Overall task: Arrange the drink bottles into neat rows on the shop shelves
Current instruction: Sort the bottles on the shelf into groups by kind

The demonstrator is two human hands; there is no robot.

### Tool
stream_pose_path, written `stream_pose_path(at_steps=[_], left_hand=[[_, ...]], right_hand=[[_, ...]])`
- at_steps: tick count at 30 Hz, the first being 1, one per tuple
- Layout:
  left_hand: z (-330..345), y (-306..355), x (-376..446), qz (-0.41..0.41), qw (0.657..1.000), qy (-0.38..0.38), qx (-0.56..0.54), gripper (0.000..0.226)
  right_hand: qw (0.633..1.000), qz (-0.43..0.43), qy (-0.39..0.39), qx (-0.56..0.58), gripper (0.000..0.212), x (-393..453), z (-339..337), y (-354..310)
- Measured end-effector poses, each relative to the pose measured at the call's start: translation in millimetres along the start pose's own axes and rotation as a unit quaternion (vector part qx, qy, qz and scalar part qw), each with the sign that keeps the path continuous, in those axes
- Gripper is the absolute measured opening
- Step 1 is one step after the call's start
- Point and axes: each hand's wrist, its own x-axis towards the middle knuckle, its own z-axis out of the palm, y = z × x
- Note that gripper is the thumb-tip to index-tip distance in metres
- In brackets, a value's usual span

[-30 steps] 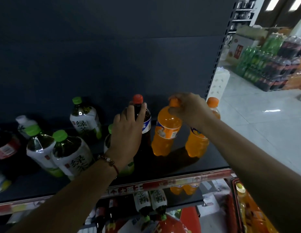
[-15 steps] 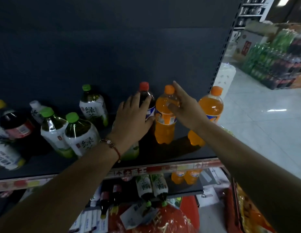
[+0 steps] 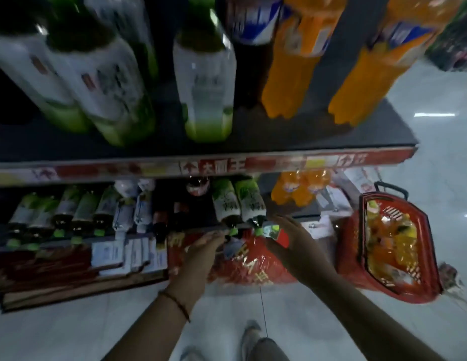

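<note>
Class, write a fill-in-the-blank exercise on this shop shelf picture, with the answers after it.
1. The shopping basket on the floor is ____.
2. The two bottles at the top shelf's right end hold an ____ drink.
3. The beaded bracelet is on the ____ wrist.
4. Both hands reach toward the ____ shelf.

Answers: red; orange; left; lower

A small shop aisle is showing: dark metal shelves (image 3: 305,142) are carrying rows of bottled drinks (image 3: 203,82), a red price strip (image 3: 253,165) is running along the shelf edge, and a red shopping basket (image 3: 394,246) is sitting on the pale tiled floor (image 3: 441,178).
</note>
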Motion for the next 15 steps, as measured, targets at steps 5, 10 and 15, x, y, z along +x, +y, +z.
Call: stream_pose_path(at_steps=[5, 10, 15], left_hand=[[39.5, -44.2, 122.7, -0.103, 0.99, -0.049, -0.087, 0.031], [66.1, -92.6, 206.3, 0.014, 0.994, -0.09, -0.061, 0.057], [77.7, -101.1, 238.4, 0.141, 0.99, -0.002, 0.017, 0.054]], right_hand=[[0.999, -0.004, 0.037, 0.031, 0.07, 83.5, 108.1, 98.7], [0.996, -0.039, 0.074, -0.027, 0.082, 140.4, 189.8, 172.9], [0.975, -0.083, 0.16, -0.133, 0.078, 144.6, 213.4, 195.9]])
